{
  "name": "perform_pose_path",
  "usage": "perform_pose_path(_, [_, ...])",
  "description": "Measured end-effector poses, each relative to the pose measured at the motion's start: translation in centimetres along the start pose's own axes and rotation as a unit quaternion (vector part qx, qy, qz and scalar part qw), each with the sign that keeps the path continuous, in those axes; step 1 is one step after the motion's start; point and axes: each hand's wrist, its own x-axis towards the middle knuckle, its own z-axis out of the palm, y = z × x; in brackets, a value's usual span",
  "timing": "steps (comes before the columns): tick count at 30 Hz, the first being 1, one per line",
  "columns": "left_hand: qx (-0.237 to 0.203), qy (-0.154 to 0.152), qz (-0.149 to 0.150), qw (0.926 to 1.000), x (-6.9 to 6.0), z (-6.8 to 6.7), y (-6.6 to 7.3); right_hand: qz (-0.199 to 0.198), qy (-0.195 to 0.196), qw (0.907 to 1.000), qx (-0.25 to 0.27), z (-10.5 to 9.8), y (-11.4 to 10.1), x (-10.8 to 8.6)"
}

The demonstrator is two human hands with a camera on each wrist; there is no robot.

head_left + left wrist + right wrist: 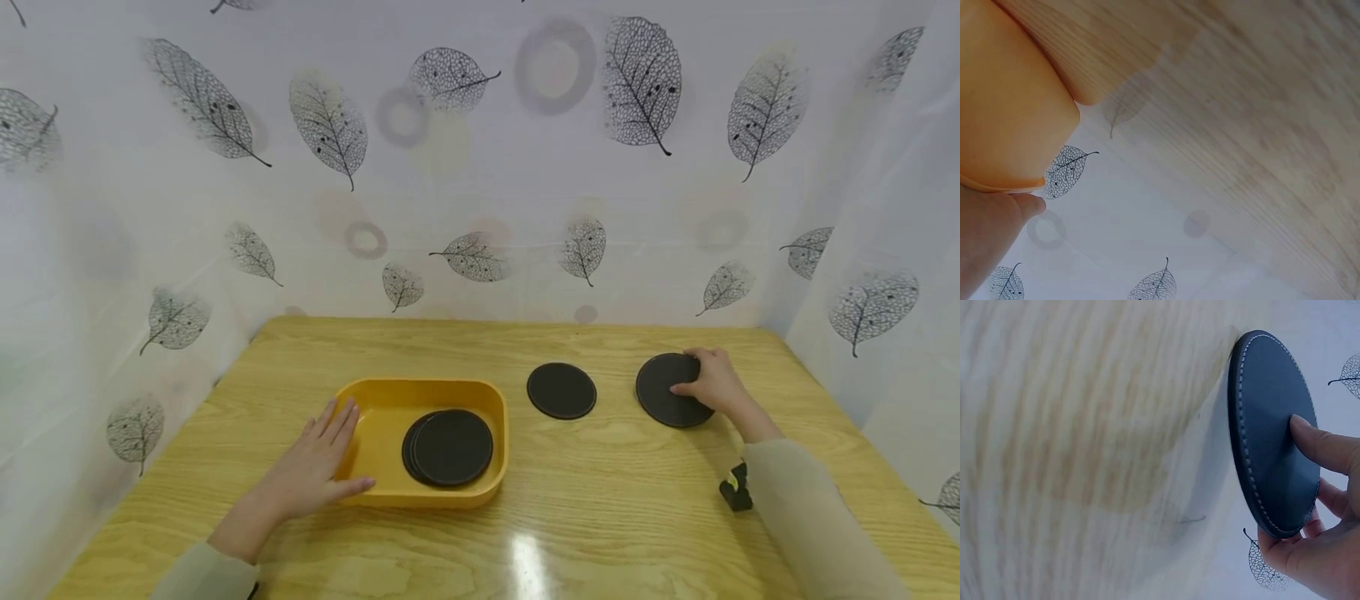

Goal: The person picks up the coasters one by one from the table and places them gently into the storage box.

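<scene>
My right hand (718, 383) holds a round black coaster (663, 392), thumb on top and the other fingers at its edge and underneath. White stitching runs round this coaster (1272, 419) in the right wrist view, where it looks tilted and lifted off the table. My left hand (309, 468), fingers straight and spread, rests on the left end of a yellow tray (420, 502). Inside the tray, toward its right side, several overlapping black coasters (453, 447) lie stacked. Another black coaster (562, 390) lies flat on the table between the tray and my right hand.
Everything stands on a light wood-grain table (600, 517). A pale curtain (517, 183) printed with leaves hangs behind the table and at both sides. A small black block (737, 487) with a yellow mark shows beside my right sleeve.
</scene>
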Motion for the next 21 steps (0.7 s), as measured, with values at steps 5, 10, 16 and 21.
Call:
perform_pose_path(5, [0.005,-0.001,0.001,1.0,0.0,0.0,0.0,-0.015,-0.005,0.9991,0.039,-0.5,0.2,-0.3])
perform_pose_path(10, [-0.001,-0.008,0.0,1.0,0.0,-0.1,0.0,-0.012,-0.028,0.9965,0.078,-1.0,0.3,-0.7])
perform_pose_path(16, [-0.002,-0.009,0.001,1.0,0.0,-0.1,0.0,-0.015,-0.05,0.9905,0.127,-1.6,0.1,-1.3])
perform_pose_path(21, [-0.001,-0.008,0.003,1.0,0.0,0.0,-0.1,0.001,-0.065,0.984,0.166,-1.6,0.1,-1.8])
